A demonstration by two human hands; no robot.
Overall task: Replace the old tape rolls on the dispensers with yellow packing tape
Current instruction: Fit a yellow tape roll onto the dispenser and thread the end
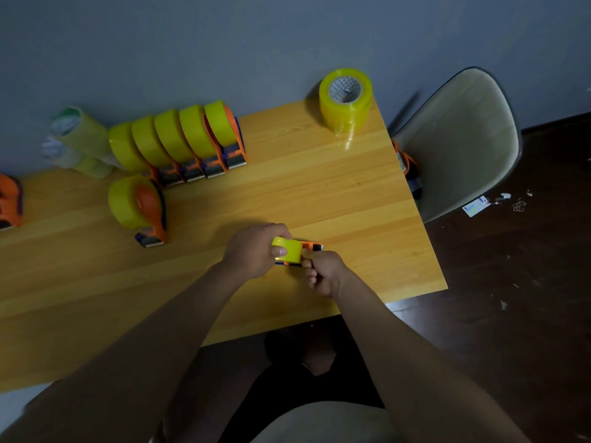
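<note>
Nearest you: your two bare forearms reach over the near edge of the yellow-orange wood-grain table (351,187). Your left hand (256,249) curls round a yellow roll of packing tape (289,251), thumb laid across its side, fingers wrapped over the far face. The roll sits on a small orange-and-blue plastic tape dispenser (311,247), held just above the table near its right front part. Your right hand (323,273) has fingers curled, fingertips pinching the near edge of that dispenser beside the roll.

Left to right across the table:
- Far left edge: an orange dispenser part (9,199), cut off by the frame.
- Back left, against the grey-blue wall (224,43): pale, clear-wrapped tape rolls lying on their sides (76,139).
- Just right of these: a row of five dispensers loaded with yellow tape (179,139), standing side by side, touching, metal blades toward you.
- In front of the row's left end: a single orange dispenser carrying a yellow roll (136,206), apart from the row.
- Back right corner: a stack of spare yellow tape rolls (345,103), upright, core hole facing up.
- Right of the table: a pale grey shell chair (463,139); another orange dispenser (407,164) lies between table edge and seat, partly hidden.
- Dark floor (511,314): a small card and paper scraps (479,204).
</note>
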